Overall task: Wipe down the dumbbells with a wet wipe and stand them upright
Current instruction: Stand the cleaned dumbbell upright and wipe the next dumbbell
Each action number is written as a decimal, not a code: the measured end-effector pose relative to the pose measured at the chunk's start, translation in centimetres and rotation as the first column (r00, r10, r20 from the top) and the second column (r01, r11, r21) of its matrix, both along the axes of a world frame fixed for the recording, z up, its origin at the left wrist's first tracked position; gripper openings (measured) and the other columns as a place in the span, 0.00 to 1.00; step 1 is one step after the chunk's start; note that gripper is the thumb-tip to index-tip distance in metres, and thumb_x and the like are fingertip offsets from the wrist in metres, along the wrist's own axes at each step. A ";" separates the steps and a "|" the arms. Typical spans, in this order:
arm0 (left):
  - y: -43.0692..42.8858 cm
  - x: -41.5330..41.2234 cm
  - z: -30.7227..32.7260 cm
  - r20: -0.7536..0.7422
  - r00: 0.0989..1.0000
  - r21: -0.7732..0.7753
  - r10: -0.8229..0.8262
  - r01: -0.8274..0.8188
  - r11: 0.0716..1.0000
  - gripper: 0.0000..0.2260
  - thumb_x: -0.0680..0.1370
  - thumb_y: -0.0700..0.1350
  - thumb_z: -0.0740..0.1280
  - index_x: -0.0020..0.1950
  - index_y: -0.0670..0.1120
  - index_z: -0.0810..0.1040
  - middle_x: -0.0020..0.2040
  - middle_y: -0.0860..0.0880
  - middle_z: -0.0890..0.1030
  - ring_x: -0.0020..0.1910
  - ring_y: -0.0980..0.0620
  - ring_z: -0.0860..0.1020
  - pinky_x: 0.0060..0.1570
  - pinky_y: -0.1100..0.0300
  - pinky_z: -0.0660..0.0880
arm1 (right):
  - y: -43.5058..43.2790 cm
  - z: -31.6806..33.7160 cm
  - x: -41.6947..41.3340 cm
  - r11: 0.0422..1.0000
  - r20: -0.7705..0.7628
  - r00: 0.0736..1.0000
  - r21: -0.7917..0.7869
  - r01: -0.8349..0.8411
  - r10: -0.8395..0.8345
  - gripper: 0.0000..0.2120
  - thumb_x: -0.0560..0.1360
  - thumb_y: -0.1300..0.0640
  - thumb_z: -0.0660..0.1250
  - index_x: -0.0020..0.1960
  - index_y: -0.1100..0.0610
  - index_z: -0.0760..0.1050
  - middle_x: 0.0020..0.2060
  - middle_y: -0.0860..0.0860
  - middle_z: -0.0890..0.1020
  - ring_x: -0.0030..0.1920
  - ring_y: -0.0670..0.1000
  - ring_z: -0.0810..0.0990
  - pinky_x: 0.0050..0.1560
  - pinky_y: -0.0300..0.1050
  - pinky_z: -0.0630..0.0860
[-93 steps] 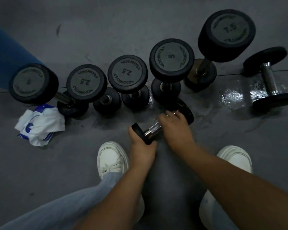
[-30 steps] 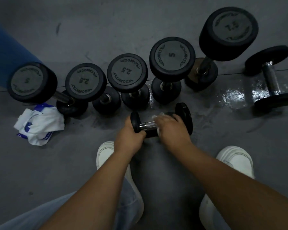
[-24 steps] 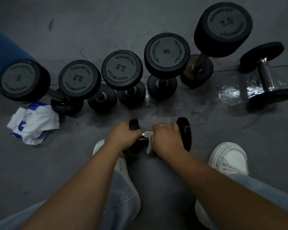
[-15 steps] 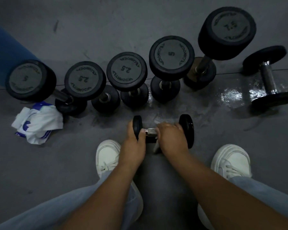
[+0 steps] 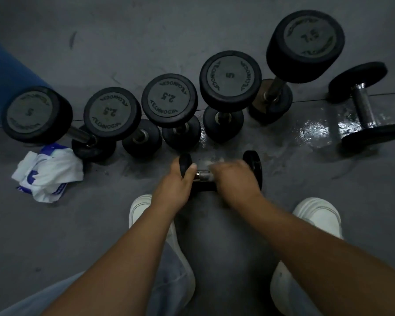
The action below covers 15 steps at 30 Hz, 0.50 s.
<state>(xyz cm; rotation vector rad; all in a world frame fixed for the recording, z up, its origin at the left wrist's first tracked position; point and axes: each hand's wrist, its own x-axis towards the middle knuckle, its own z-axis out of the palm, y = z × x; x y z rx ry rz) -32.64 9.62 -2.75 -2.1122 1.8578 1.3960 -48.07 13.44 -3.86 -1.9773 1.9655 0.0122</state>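
Observation:
A small black dumbbell (image 5: 253, 166) with a chrome handle lies level just above the grey floor between my feet. My left hand (image 5: 175, 187) grips its left head, thumb over the rim. My right hand (image 5: 235, 181), blurred by motion, is wrapped round the handle with a white wet wipe (image 5: 211, 164) showing at its fingers. Behind stand several black dumbbells upright in a row, among them a 2.5 (image 5: 169, 100), a 5 (image 5: 230, 78) and a 7.5 (image 5: 306, 45). One more dumbbell (image 5: 364, 108) lies on its side at the right.
A white and blue wipe packet (image 5: 47, 176) lies crumpled on the floor at the left. A wet, shiny patch of floor (image 5: 315, 133) spreads beside the lying dumbbell. My white shoes (image 5: 317, 215) flank the hands. Something blue (image 5: 7, 78) stands at far left.
My hands turned the small dumbbell from a slant to level and drew it a little nearer my feet. My right hand keeps rubbing the wipe along the handle. The other dumbbells have not moved.

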 end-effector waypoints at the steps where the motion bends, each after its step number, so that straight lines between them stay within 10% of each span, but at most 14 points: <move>1: 0.2 0.2 0.0 -0.007 1.000 -0.014 0.002 -0.002 1.000 0.26 0.80 0.64 0.58 0.76 0.58 0.59 0.64 0.45 0.78 0.62 0.41 0.76 0.57 0.52 0.72 | -0.5 0.5 -0.7 0.999 -0.011 0.999 -0.017 0.043 -0.043 0.17 0.75 0.59 0.62 0.62 0.51 0.76 0.49 0.52 0.83 0.49 0.56 0.81 0.51 0.47 0.71; 10: 0.3 0.3 -0.5 0.056 0.997 -0.082 -0.051 0.056 0.995 0.26 0.81 0.62 0.55 0.78 0.58 0.56 0.64 0.42 0.79 0.61 0.39 0.76 0.58 0.51 0.72 | -1.1 1.5 0.5 0.986 -0.204 0.967 0.033 0.164 -0.153 0.16 0.78 0.61 0.55 0.64 0.60 0.69 0.58 0.58 0.77 0.58 0.58 0.75 0.56 0.51 0.69; 15: 0.6 0.5 -0.5 0.077 0.995 -0.092 -0.070 0.077 0.993 0.26 0.81 0.64 0.54 0.77 0.58 0.56 0.62 0.40 0.79 0.61 0.37 0.77 0.59 0.47 0.73 | -0.8 1.4 0.3 0.996 0.054 0.997 0.080 0.048 -0.053 0.18 0.77 0.62 0.59 0.66 0.55 0.71 0.58 0.55 0.78 0.57 0.57 0.78 0.55 0.48 0.73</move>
